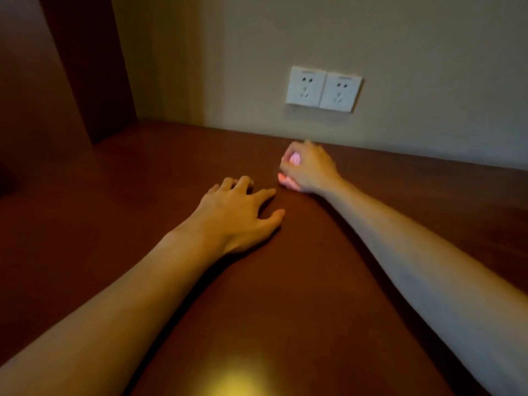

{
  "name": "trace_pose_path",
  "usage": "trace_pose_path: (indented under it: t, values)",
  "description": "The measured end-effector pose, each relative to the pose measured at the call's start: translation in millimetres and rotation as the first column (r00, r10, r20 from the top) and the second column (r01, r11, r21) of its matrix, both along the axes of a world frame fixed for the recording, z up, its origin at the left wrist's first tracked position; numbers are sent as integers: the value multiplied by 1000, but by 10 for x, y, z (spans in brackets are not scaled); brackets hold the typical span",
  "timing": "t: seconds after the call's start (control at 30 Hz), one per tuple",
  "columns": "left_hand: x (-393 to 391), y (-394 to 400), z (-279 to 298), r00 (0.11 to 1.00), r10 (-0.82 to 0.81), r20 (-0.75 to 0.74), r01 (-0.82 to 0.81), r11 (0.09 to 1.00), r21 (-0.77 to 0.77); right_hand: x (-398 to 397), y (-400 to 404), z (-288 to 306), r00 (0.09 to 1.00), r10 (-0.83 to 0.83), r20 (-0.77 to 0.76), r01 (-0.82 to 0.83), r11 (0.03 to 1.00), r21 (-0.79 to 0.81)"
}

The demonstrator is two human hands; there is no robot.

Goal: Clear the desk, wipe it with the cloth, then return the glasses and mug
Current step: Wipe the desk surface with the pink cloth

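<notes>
At the far left a dark wooden panel point(85, 67) stands upright against the wall, and below it the brown surface point(328, 267) runs across the whole view; the left hand point(237, 215) lies palm down on it with fingers spread and relaxed, its grip open and holding nothing; just to the right and a little farther back, the right hand point(307, 170) is bunched into a closed grip around something pink point(294, 159) that shows between the fingers and again under the heel of the hand, which I take to be the cloth, though it is blurred and mostly hidden, so I cannot be sure; the hand sits near the back edge, just below the two white sockets point(324, 90) on the beige wall point(428, 67). The glasses and the mug are nowhere in view, so the clearing step looks done and the wiping seems to be in hand. The risks, as I judge them: with the cloth balled so tightly, little of it may meet the wood, so strokes could leave strips unwiped; the resting left hand covers a patch that could be missed unless it shifts; a sweep along the back edge could knock knuckles on the wall under the sockets, and a damp cloth there would be unwise. The room is dim and warm-toned; a yellowish glare point(237, 378) lies on the near edge of the surface.
</notes>
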State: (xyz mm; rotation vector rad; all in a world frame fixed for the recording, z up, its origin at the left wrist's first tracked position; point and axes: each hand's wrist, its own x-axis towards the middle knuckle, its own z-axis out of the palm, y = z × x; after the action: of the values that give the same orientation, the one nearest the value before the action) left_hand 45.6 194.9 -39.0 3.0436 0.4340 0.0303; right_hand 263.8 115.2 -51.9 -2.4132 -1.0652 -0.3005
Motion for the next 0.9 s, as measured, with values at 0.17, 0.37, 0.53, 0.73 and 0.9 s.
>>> trace_pose_path:
  t: [0.17, 0.37, 0.53, 0.73, 0.9]
  values:
    - [73, 59, -51, 1000, 0, -7, 0, 1000, 19, 696, 672, -38, 998, -60, 4, 60, 998, 11]
    - [56, 85, -30, 1000, 0, -14, 0, 1000, 24, 929, 913, -22, 993, -118, -8, 118, 993, 8]
    - [31, 35, 37, 999, 33, -38, -31, 999, 37, 504, 492, 9, 998, -34, -52, 34, 999, 3]
    - [-25, -179, 12, 996, 84, 8, -84, 996, 32, -536, -449, 12, 998, 32, -61, -33, 999, -14]
    - [-126, -639, 82, 994, 52, 92, -50, 998, -22, -1429, -1346, -11, 998, 43, -52, -44, 999, -27]
